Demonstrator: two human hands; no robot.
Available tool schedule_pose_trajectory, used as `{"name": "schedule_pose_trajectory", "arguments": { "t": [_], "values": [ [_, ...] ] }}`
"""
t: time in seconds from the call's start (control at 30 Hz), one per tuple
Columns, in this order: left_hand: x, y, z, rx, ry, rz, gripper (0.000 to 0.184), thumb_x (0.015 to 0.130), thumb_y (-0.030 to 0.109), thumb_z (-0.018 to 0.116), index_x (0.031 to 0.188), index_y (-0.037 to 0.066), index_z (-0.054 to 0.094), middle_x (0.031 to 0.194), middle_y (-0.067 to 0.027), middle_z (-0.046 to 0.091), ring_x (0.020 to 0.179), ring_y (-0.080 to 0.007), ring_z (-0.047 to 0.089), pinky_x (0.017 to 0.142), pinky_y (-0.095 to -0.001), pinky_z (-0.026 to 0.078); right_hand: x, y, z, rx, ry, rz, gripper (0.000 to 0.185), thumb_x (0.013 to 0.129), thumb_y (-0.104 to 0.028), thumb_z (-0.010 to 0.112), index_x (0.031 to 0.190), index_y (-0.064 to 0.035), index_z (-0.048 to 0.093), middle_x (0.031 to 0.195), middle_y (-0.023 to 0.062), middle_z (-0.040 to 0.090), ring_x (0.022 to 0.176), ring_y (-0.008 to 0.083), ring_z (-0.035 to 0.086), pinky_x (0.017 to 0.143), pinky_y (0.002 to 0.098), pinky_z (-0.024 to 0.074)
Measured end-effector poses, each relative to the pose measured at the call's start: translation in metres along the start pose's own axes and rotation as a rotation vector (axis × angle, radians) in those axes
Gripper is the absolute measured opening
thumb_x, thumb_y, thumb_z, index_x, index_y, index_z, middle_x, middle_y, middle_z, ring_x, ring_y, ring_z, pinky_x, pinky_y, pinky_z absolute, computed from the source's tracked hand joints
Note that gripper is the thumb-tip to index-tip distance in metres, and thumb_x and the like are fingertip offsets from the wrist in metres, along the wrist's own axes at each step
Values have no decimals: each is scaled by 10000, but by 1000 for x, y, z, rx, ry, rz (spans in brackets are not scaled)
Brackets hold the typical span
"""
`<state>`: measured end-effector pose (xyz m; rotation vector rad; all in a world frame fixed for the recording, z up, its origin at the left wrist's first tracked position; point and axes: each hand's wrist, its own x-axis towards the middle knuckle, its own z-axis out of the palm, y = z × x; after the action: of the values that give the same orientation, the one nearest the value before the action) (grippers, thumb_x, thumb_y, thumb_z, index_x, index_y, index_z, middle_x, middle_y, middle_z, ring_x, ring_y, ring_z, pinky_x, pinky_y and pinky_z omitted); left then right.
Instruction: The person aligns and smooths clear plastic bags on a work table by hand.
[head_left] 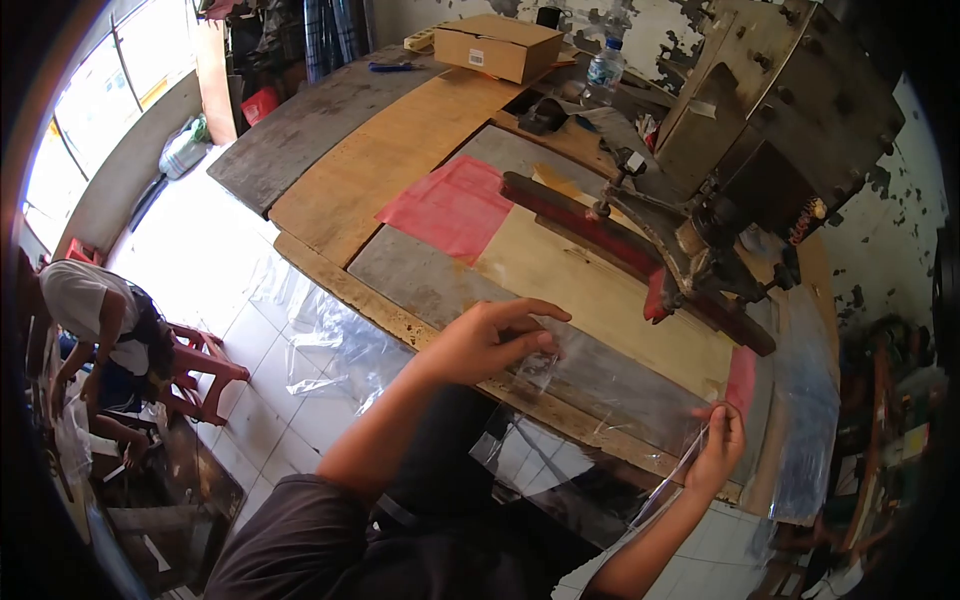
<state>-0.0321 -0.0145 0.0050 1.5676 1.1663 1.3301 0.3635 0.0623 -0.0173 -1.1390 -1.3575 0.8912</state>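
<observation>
A clear plastic sheet [560, 455] stretches between my two hands over the table's front edge, its lower part hanging down. My left hand [490, 340] has its index finger stretched out, while thumb and another finger appear pinched on the sheet's left corner. At the right end, my right hand [718, 447] is closed on the sheet's edge. Beyond them, a cream-coloured strip [600, 300] lies on the grey work surface, with pink material [450, 208] at its far left end. Across the strip runs the long red-and-dark bar [590, 232] of a press-like machine [700, 235].
A cardboard box [497, 48], a water bottle [604, 72] and a blue tool [392, 67] are at the back. Stacked clear plastic [803, 420] hangs over the right side. More plastic [335, 340] is at the left below the table. A person [95, 320] bends near a red stool [205, 370].
</observation>
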Motion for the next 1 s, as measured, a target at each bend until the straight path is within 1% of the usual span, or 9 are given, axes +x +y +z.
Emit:
{"name": "schedule_pose_trajectory", "arguments": {
  "t": [0.07,0.17,0.3,0.37,0.5,1.0],
  "values": [
    [-1,2,0,-3,7,-67,349,1059,144,700,1395,63,656,908,-56,797,793,-65,637,793,-272,509,1,-2,2,-16,-3,-18,287,1064,-301,709,1036,-16,689,888,52,726,879,141,672,894,302,482],
    [-1,3,-2,42,2,-82,341,1058,145,704,1387,65,662,871,-38,783,779,-44,602,774,-262,496,0,-1,1,-17,-11,-32,287,1067,-303,705,1028,-19,688,879,46,721,874,140,670,895,303,481],
    [-1,4,-1,22,9,-83,335,1056,142,708,1377,56,666,872,-41,787,777,-42,614,764,-259,498,0,-3,3,-17,-14,-38,290,1070,-304,700,1025,-18,686,884,44,720,871,140,668,894,303,480],
    [0,0,0,34,10,-27,325,1054,137,711,1364,46,671,872,-46,791,767,-43,623,747,-258,498,0,-3,3,-15,-16,-45,290,1073,-303,697,1019,-18,684,886,42,718,871,139,667,895,302,480],
    [0,-3,-1,43,3,-22,319,1053,131,713,1356,41,676,877,-55,796,760,-46,633,739,-262,500,0,-2,3,15,-12,-33,292,1072,-307,698,1016,-20,683,889,41,718,872,139,665,896,304,482],
    [-1,1,0,63,11,-30,331,1048,125,708,1369,50,677,850,-57,792,712,-52,597,707,-264,483,0,-2,3,-1,-14,-35,312,1065,-325,708,1026,-16,685,892,50,719,879,144,663,905,303,483]
  ]
}}
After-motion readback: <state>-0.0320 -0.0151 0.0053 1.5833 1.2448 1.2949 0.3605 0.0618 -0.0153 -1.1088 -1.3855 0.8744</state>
